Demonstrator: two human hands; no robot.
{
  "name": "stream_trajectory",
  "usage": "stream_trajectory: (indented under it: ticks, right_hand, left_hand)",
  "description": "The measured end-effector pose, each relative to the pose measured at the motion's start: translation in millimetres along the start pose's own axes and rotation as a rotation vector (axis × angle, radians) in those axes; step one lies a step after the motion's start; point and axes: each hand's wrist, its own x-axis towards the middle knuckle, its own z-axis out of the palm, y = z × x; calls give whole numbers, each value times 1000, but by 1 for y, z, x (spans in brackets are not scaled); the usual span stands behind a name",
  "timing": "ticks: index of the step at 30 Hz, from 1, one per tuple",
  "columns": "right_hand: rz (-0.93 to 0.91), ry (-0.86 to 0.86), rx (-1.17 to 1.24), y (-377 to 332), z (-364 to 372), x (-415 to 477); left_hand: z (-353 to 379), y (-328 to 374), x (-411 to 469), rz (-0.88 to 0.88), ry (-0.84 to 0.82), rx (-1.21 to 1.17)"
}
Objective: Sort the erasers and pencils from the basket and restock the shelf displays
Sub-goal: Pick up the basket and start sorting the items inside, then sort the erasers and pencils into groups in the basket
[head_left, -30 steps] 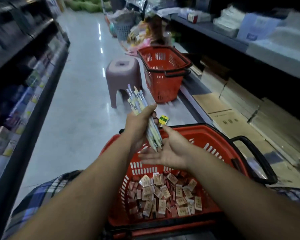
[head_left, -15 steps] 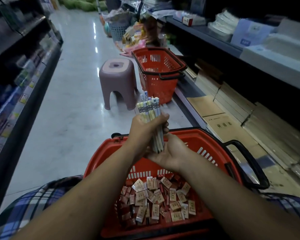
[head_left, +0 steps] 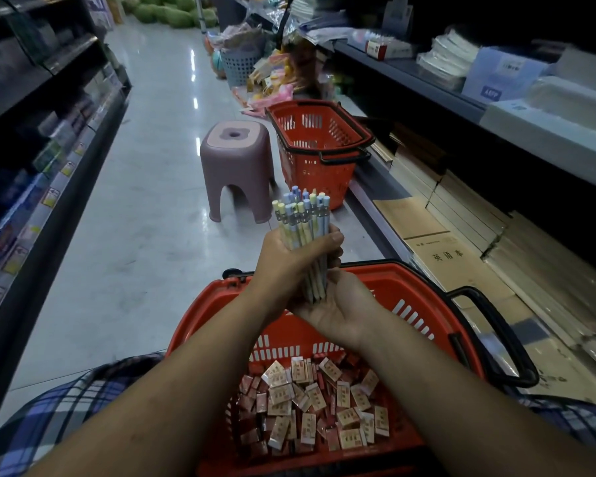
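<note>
A bundle of pastel pencils point(head_left: 302, 222) with eraser caps stands upright, gripped around its middle by my left hand point(head_left: 289, 256). My right hand point(head_left: 338, 304) lies palm up beneath the pencil tips, fingers relaxed, touching the ends. Both hands hover over the far rim of a red basket point(head_left: 420, 304) on my lap. Several small boxed erasers point(head_left: 310, 404) lie heaped in the basket's bottom.
A second red basket point(head_left: 324, 166) and a mauve plastic stool point(head_left: 236, 166) stand on the aisle floor ahead. Shelving runs down the left point(head_left: 49, 173). The right shelf point(head_left: 461, 215) holds stacked brown notebooks low and paper packs above. Goods clutter the far aisle.
The pencil bundle has swung from tilted to upright in my left hand. My right hand has come under the tips and the pencil ends have evened out.
</note>
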Motion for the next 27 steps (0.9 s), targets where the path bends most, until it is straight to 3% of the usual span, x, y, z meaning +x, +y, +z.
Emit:
stream_trajectory:
  ticks: [20,27]
  right_hand:
    - [11,-70,83,-2,1,-5]
    - [64,1,57,4,-7,0]
  left_hand:
    - [2,-4,-1,14,21,45]
    - [1,-15,0,-79,89,61]
